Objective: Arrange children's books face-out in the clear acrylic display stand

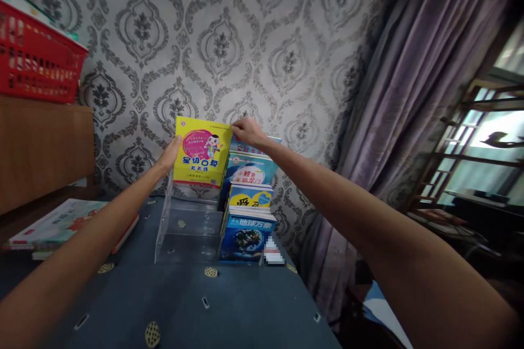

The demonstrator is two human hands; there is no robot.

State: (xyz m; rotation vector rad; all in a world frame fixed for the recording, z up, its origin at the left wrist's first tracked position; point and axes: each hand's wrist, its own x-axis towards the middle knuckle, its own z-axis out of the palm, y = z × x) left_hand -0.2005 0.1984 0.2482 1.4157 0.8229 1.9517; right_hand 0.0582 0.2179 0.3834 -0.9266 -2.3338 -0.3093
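Observation:
A yellow workbook (200,169) with a pink patch and a cartoon child on its cover stands upright at the back of a clear plastic book rack (190,223). My left hand (170,154) grips its left edge. At its upper right corner, my right hand (248,131) pinches the cover's edge. The rack's right side holds several books in stepped rows: a blue book with a globe (248,240) in front, a yellow and white book (250,197) behind it, then a light blue book (254,169). The right hand partly hides the rearmost book.
More books (61,223) lie flat at the left on the dark blue patterned tablecloth (180,305). A red plastic basket (41,57) sits on a wooden cabinet (45,147). Patterned wallpaper is behind the rack, and a purple-grey curtain (393,103) hangs at the right.

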